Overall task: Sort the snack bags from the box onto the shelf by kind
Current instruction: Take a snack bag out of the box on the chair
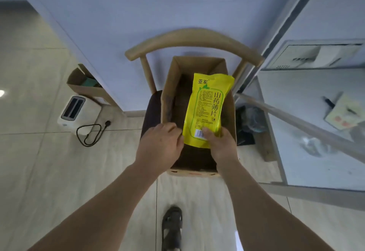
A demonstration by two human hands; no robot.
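A yellow snack bag (209, 104) with green and black print is held upright over an open cardboard box (167, 96) that stands on a chair. My right hand (221, 144) grips the bag's lower end, thumb on the barcode. My left hand (162, 144) is beside the bag's lower left edge, over the box's near left wall, its fingers curled; whether they touch the bag I cannot tell. The box's inside looks dark; other bags in it do not show.
The chair (189, 39) has a curved wooden backrest against a white wall. A white toaster (77, 110) with a black cord and another carton (83, 83) sit on the floor at left. A glass-topped table (308, 132) stands at right. My sandalled foot (171, 227) is below.
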